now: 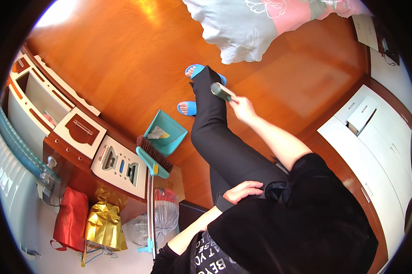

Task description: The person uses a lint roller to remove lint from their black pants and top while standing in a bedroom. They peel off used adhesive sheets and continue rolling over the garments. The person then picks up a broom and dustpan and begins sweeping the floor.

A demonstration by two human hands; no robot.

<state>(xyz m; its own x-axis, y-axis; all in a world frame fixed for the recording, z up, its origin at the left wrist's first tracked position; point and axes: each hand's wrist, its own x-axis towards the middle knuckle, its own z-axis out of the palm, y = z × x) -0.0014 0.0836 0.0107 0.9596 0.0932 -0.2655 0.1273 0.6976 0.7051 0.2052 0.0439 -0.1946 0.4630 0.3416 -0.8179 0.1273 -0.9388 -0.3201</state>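
My right hand (243, 109) grips the handle of a handheld brush (220, 91), which looks like a lint brush with a dark grey-green back. Its head lies against the lower leg of my black trousers (211, 106); the brush's working face is mostly hidden. My left hand (243, 192) rests palm down at the top of my thigh, fingers extended, beside a dark fabric knot (277, 191) at my waist. Nothing shows in its grasp. Below the trousers, my feet are in blue slippers (189, 108) on the wooden floor (141, 68).
To the left stand a teal dustpan (177, 137) holding a wrapper, a broom (154, 161) and a cabinet with brown-and-cream drawers (81, 126). Red (70, 219) and gold bags (105, 224) are lower left. A patterned cover (240, 30) hangs ahead; white drawers (374, 137) line the right.
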